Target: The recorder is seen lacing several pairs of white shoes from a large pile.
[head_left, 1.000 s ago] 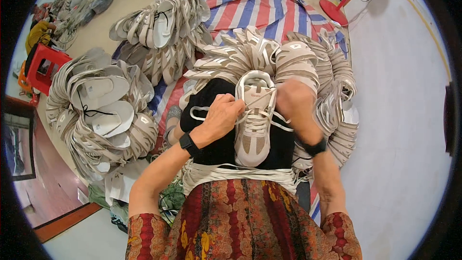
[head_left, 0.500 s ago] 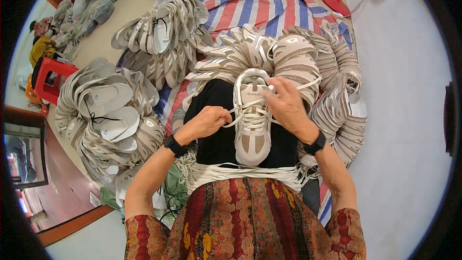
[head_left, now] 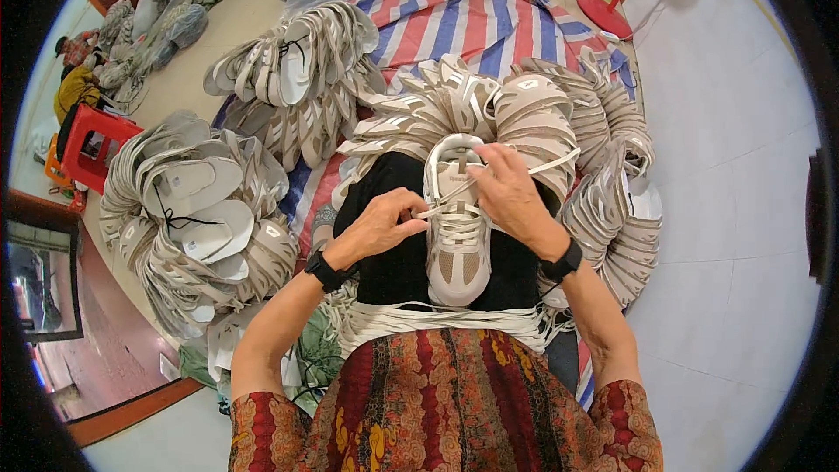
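Note:
A beige and white sneaker upper point(head_left: 459, 249) lies on a black cloth point(head_left: 393, 262) over my lap, toe toward me. My left hand point(head_left: 380, 225) pinches a white shoelace point(head_left: 450, 201) at the left side of the eyelets. My right hand point(head_left: 507, 192) rests over the tongue and holds the other end of the lace, which runs out to the right. A bundle of white laces point(head_left: 419, 319) lies across my lap below the sneaker.
Stacks of beige shoe uppers point(head_left: 188, 218) fan out on my left, ahead point(head_left: 454, 105) and on my right point(head_left: 612, 201) over a striped sheet point(head_left: 489, 26). A red stool point(head_left: 87, 144) stands far left, a red fan base point(head_left: 607, 13) far right.
Both hands have drawn closer to the eyelets. The left hand moved right along the lace, and the lace is now pulled out to the right.

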A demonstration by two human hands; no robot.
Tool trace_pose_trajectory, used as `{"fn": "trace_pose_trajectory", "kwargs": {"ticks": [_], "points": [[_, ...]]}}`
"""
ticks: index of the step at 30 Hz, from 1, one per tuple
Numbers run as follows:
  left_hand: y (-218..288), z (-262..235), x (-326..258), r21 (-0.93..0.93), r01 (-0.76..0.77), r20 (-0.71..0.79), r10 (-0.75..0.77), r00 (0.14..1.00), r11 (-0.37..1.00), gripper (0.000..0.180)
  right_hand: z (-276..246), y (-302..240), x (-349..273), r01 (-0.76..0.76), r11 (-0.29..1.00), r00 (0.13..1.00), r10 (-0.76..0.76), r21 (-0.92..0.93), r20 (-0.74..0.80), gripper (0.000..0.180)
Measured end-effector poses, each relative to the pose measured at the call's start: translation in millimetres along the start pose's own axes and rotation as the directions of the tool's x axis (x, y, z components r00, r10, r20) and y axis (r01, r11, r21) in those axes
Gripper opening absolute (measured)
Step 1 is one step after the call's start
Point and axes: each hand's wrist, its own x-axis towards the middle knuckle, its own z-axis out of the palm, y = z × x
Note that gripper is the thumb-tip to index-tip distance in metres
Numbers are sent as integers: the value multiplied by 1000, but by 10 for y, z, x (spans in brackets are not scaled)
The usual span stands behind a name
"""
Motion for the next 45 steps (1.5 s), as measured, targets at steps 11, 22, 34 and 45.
{"fn": "trace_pose_trajectory", "kwargs": {"ticks": [11,22,34,45], "points": [[92,81,469,322,-406,-166,473,865,855,30,200,40,67,78,994,996,-74,-77,55,12],[39,43,525,328,-385,-190,460,867,862,13,-288,243,-193,-694,389,667,664,605,338,23],[239,366,784,438,-470,0,522,853,767,7,-83,473,-199,-90,935,955,-16,343,295,39],[379,336,741,311,-259,29,263,964,914,5,-34,491,-372,-113,922,979,41,369,199,34]]}}
